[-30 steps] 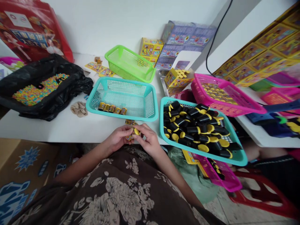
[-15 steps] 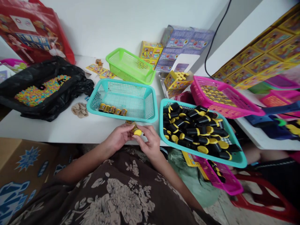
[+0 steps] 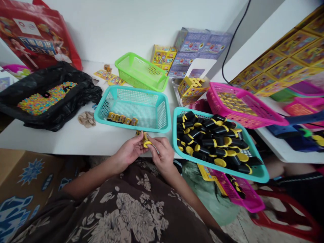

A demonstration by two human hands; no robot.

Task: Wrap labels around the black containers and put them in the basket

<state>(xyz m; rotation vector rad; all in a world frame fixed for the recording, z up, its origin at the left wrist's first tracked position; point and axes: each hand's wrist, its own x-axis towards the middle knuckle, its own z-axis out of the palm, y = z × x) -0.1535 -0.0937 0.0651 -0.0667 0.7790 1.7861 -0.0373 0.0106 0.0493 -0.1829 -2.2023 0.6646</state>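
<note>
Between my two hands, near the table's front edge, is a small bottle point(image 3: 146, 139) with a yellow cap pointing down toward me and a printed label around it. My left hand point(image 3: 131, 148) grips its left side with thumb and fingers. On its right side, the thumb and fingers of my right hand point(image 3: 162, 153) are closed on it. Just beyond my hands, a turquoise basket point(image 3: 131, 127) holds several labelled bottles point(image 3: 122, 119) in a row along its near side. To the right, another turquoise basket point(image 3: 220, 168) is heaped with black, yellow-capped bottles point(image 3: 209, 142).
A black plastic-lined tray point(image 3: 32, 122) of colourful pellets stands left, beside a crumpled cloth point(image 3: 86, 119). Behind are a green basket point(image 3: 141, 76) and stacked purple boxes point(image 3: 192, 42). A pink basket point(image 3: 253, 118) stands right; a person's leg shows beyond it.
The bottle has turned more upright between my fingers, its label now showing more and its cap less face-on. My left fingers have opened slightly. The camera view has shifted a little.
</note>
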